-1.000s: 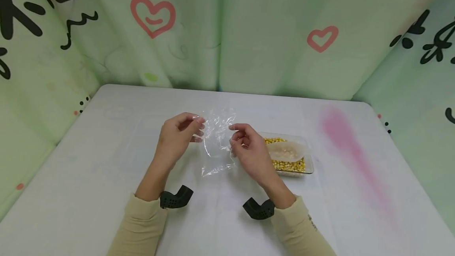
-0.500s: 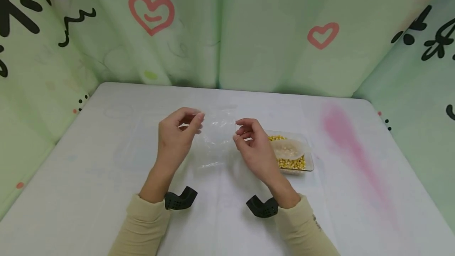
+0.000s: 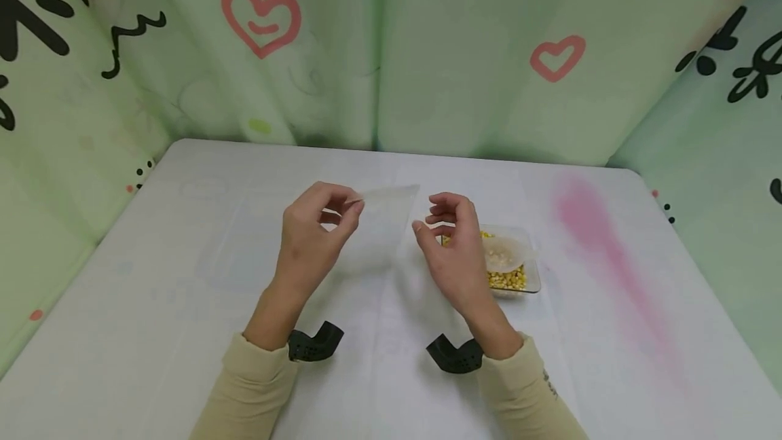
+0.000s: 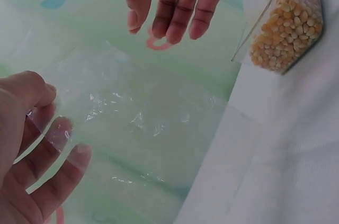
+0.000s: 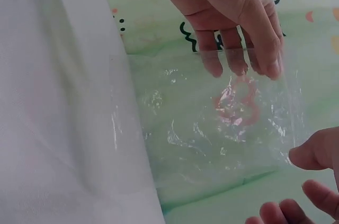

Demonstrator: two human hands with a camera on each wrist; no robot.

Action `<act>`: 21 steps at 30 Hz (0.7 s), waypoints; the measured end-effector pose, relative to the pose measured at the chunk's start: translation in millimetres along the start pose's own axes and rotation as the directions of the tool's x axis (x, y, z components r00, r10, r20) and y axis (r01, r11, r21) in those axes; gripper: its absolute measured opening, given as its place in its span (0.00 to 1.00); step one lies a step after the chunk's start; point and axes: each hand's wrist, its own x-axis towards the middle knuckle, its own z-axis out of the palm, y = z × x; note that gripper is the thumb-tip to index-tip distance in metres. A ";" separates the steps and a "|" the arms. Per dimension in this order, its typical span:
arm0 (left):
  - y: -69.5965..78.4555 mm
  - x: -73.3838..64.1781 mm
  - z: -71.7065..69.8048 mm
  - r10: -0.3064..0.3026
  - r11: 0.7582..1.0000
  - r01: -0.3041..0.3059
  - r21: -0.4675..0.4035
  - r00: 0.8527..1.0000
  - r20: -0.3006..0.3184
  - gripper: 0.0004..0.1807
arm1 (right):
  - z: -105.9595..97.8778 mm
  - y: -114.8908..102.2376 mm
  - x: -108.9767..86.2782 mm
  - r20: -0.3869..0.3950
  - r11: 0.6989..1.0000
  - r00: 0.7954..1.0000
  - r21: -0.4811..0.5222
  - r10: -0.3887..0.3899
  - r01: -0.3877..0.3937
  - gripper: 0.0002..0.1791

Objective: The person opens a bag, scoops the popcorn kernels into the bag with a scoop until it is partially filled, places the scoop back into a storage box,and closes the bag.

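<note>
A clear plastic bag (image 3: 385, 229) hangs above the table, faint in the head view and easier to see in the left wrist view as a wrinkled, shiny sheet (image 4: 148, 123). My left hand (image 3: 318, 223) pinches its upper left edge between thumb and forefinger; the other fingers lie behind the film. To the right of the bag, my right hand (image 3: 452, 243) holds nothing, its fingers loosely bent and apart from the thumb. In the right wrist view that thumb (image 5: 312, 152) is right at the bag's edge.
Behind the right hand stands a clear rectangular container (image 3: 533, 284) of yellow corn kernels (image 3: 507, 280), with a translucent whitish oval piece (image 3: 502, 254) on top. A white cloth (image 3: 153, 331) covers the table; a green curtain (image 3: 452, 53) hangs behind it.
My right hand has moved right, away from the bag, its fingers spreading. The bag has swung from facing me to a slant, still in my left hand, which has risen slightly.
</note>
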 end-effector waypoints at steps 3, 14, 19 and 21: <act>0.8 -1.2 2.6 0.028 1.000 -0.028 -0.009 0.999 0.027 0.04 | 0.1 0.1 -1.2 -0.007 1.000 1.000 0.012 -0.006 0.006 0.17; -0.5 -7.2 14.1 0.242 0.970 -0.235 -0.060 0.945 0.221 0.10 | 3.4 1.6 -2.5 0.174 0.986 0.983 0.148 0.051 -0.077 0.21; -1.0 -7.0 16.2 0.293 0.956 -0.284 -0.076 0.905 0.308 0.11 | -0.2 1.7 -1.1 0.192 0.977 0.976 0.163 0.107 -0.139 0.22; -0.4 -7.5 16.1 0.299 0.953 -0.293 -0.071 0.892 0.339 0.12 | -1.5 1.3 -1.4 0.201 0.975 0.972 0.158 0.124 -0.157 0.21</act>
